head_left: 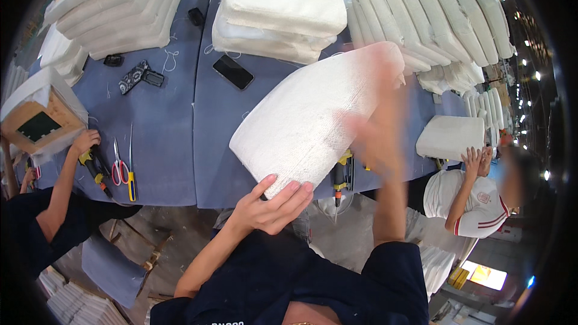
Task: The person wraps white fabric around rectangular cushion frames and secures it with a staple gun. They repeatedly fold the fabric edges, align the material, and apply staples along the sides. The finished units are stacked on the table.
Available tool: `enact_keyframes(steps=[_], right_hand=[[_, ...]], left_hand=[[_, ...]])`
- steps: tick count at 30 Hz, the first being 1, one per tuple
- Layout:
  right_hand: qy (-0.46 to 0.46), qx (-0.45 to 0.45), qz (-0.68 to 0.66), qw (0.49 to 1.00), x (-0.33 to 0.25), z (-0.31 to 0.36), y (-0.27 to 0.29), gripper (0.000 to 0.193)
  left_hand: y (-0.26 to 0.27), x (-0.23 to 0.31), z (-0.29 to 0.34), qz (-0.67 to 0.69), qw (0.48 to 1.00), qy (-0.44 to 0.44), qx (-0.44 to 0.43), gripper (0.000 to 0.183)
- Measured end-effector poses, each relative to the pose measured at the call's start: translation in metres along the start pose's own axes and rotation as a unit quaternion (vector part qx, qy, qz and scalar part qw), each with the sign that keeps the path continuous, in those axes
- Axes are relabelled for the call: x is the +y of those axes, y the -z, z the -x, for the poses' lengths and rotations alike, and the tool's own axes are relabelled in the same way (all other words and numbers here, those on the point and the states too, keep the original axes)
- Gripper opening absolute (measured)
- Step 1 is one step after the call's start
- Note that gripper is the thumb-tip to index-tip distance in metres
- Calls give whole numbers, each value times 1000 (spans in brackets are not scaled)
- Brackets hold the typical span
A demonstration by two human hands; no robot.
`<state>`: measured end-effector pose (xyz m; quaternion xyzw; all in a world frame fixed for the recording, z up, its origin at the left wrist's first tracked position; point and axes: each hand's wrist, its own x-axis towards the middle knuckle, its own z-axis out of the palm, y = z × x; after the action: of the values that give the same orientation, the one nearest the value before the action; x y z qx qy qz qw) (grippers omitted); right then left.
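A white fabric-covered cushion (pixel 307 114) is tilted up in front of me over the blue-grey table. My left hand (pixel 272 203) grips its lower corner, with the fingers over the white cover. My right hand (pixel 376 114) is at the cushion's right side, smeared by motion, so its fingers cannot be made out. Partly behind the cushion, near the table's front edge, hangs a yellow-and-black hand tool (pixel 341 176). A black phone (pixel 233 72) lies flat to the left of the cushion.
Stacks of white cushions (pixel 280 0) line the table's far side. Red-handled scissors (pixel 119 168) and a yellow-handled screwdriver (pixel 132 183) lie left. A co-worker's hand (pixel 86 141) is by a wood-based padded piece (pixel 51 117); another person (pixel 463 198) works at right.
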<state>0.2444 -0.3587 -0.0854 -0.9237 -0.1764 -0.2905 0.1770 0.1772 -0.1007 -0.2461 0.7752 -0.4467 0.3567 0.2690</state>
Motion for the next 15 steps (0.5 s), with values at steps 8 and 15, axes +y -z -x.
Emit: enact_keyframes(steps=[8,15], right_hand=[[-38,-198,4,979,10,-8,-65,32],[-60,-90,93,990,121,-15,-59,23]], left_hand=[[-4,1,0,38,999,32,20,22],[-9,4,-12,41,998,34,25,19]])
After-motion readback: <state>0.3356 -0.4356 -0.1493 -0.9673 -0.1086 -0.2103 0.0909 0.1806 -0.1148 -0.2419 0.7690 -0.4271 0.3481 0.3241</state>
